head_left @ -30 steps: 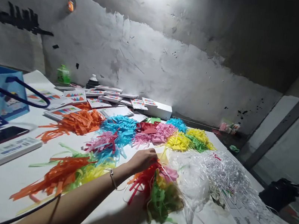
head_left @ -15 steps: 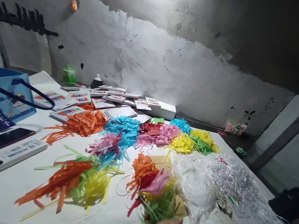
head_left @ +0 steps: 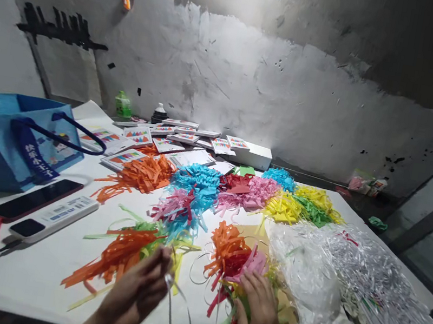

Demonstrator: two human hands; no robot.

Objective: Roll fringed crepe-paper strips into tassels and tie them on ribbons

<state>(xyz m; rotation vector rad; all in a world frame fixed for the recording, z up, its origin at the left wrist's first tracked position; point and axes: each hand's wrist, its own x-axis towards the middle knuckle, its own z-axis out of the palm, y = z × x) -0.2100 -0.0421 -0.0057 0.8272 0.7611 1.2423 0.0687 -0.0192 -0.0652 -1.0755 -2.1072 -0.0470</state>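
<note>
Silver ribbon and bright paper strips between two bare hands

Low in the head view, the left hand (head_left: 140,295) reaches up from the bottom edge, palm turned inward and fingers curled, their tips pinched together on a thin, shiny silver ribbon (head_left: 188,319). The ribbon loops down toward the bench (head_left: 33,278), which is covered in white. The right hand (head_left: 260,314) lies back upward over the lower part of a multicoloured bundle of cut paper strips (head_left: 235,255), its fingers side by side and the thumb held apart.

The bundle sits on the bench near the front, right of centre. It is loose and fluffy: orange at the upper left, red in the middle, pink on the right, green spilling out below the hand. Tan paper (head_left: 253,234) shows behind it. To its left lies an orange, green and yellow strip bundle (head_left: 120,253); to its right, a crumpled clear plastic bag (head_left: 307,275). Fringed paper piles (head_left: 196,183) in blue, pink, red and yellow spread behind.
</note>
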